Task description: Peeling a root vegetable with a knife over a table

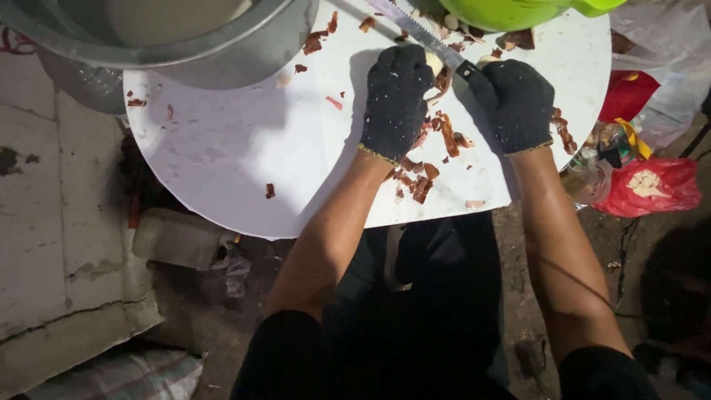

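Both my hands wear black knit gloves over a round white board (244,155). My left hand (395,100) is closed on a pale peeled vegetable piece (434,62), pressing it to the board. My right hand (515,104) grips the dark handle of a long serrated knife (415,31); its blade runs up and to the left, passing just over the pale piece. Reddish-brown peel scraps (426,174) lie scattered between and below my hands.
A large metal basin (148,37) overlaps the board's top left. A bright green bowl (511,11) sits at the top edge. Red and clear plastic bags (644,185) lie on the ground to the right. A concrete slab (44,222) is at left; dirt floor lies below.
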